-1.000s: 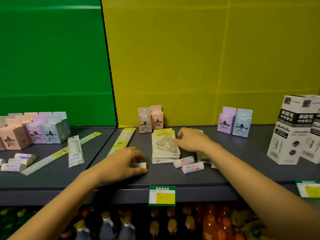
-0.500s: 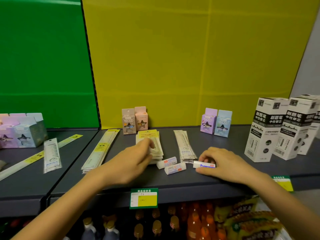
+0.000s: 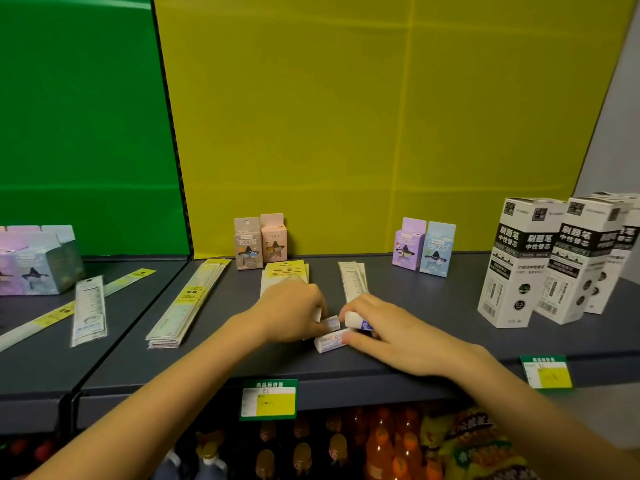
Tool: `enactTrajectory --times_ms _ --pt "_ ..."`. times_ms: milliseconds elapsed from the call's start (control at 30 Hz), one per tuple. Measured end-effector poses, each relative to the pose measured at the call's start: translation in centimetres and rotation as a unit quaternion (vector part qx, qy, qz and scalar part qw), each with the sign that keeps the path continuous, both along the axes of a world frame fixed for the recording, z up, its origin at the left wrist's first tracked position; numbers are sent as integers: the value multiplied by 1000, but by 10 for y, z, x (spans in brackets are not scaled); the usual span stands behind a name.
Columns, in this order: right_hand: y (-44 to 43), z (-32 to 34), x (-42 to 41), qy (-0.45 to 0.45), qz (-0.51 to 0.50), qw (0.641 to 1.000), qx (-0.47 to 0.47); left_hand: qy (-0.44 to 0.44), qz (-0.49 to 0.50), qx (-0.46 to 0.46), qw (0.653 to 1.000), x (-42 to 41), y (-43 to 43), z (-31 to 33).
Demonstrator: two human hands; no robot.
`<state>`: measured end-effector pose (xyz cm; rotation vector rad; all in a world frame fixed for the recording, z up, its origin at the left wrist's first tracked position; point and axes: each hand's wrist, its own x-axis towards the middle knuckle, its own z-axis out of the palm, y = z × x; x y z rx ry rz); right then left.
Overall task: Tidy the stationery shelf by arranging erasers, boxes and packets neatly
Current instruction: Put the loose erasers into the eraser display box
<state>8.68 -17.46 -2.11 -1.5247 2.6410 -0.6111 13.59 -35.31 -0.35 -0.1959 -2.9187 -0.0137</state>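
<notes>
Three small white erasers lie close together near the front of the grey shelf (image 3: 433,344). My right hand (image 3: 391,327) grips one eraser with a blue label (image 3: 356,321) and holds it against the others. My left hand (image 3: 294,311) has its fingers closed on a second eraser (image 3: 330,322). The third eraser (image 3: 329,341) lies just in front, between both hands, touched by my right thumb. A stack of flat packets with a yellow header (image 3: 284,271) sits behind my left hand, partly hidden. A narrow packet stack (image 3: 353,278) lies behind my right hand.
Small star-window boxes stand at the back: a brown and pink pair (image 3: 259,242) and a purple and blue pair (image 3: 424,247). Tall black-and-white refill boxes (image 3: 519,261) stand at the right. Long ruler packets (image 3: 188,303) lie at the left. Pastel boxes (image 3: 38,261) sit far left. Price tags hang below.
My left hand has come off the yellow-header packets to the erasers. My right hand has carried its eraser left until it meets the other two.
</notes>
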Motion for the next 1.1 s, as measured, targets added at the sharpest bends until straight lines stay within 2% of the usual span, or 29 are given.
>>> enactTrajectory --times_ms 367,567,700,900,1100 --pt "-3 -4 -5 96 44 994 10 20 20 3 1000 14 1 -3" --pt "3 4 -17 49 25 996 -64 74 57 74 993 34 -15 16" --pt "-10 21 -22 60 42 993 -93 110 91 117 983 54 -32 29" --pt "-63 41 -21 55 95 989 -98 133 191 174 957 97 -73 27" --pt "-141 43 -4 40 183 981 -59 156 322 243 902 175 -114 5"
